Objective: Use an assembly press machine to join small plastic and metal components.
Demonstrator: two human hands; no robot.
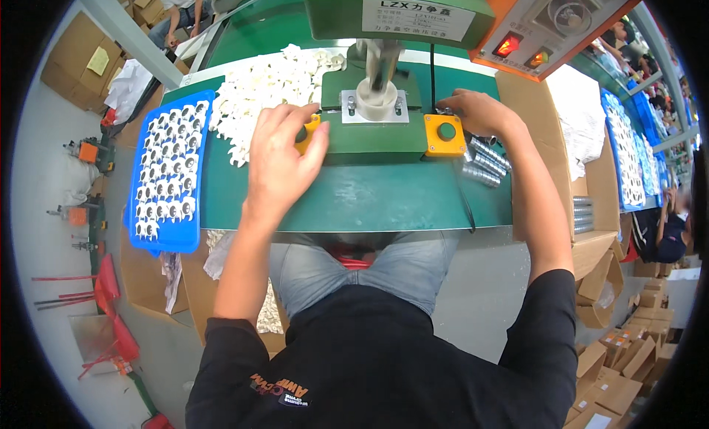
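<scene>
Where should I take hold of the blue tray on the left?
I'd grip the blue tray by its two long rims, coming from left and right: rows of white parts cover its middle, leaving mainly its edges for the fingers.

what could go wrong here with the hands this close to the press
Fingers could get pinched if either hand strayed under the press ram; the left hand is right beside the press.
The left hand might knock loose the white plastic pieces heaped nearby.
The metal rings lie on their sides near the right hand, so a bump could perhaps set some rolling.
</scene>
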